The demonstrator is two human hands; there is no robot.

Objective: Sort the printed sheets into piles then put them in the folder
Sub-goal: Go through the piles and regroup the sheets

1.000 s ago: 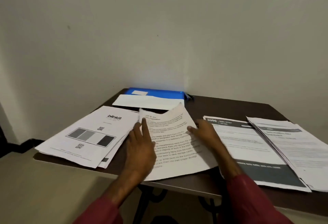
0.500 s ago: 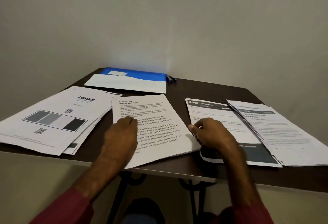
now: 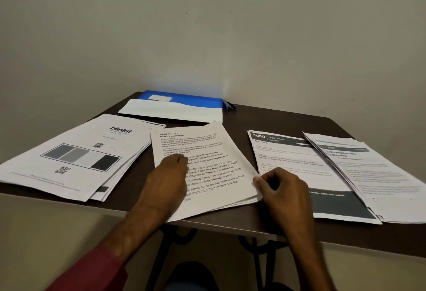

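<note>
Left hand [image 3: 169,175] lies palm-down, fingers loosely together, flat on the middle pile [image 3: 207,168], headed "Desk Organization". Right hand [image 3: 280,189] is curled, thumb and fingertips at that pile's right edge; whether it pinches a sheet cannot be told. Blue folder [image 3: 196,100] lies at the table's [image 3: 288,228] far edge, against the wall.

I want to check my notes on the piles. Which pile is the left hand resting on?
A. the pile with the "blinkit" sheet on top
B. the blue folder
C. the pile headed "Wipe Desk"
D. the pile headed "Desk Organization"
D: the left hand lies flat on the "Desk Organization" pile, covering part of its text.
</note>
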